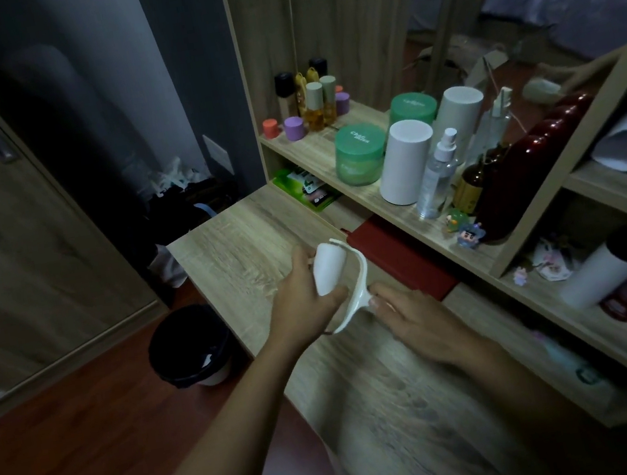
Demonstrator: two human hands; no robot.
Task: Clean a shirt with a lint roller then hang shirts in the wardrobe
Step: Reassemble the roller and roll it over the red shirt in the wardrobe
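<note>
As left hand (299, 294) and right hand (416, 317) grip lint roller (330, 272), bin (180, 344) holds scrap (207, 359)

I have bare desktop (238, 250) open to my left and toward me, while the flat red case (399, 259) and the bottle-crowded shelf (319, 148) wall off my right.

White lint roller (330, 272), tilted, over desk (229, 243)
</note>
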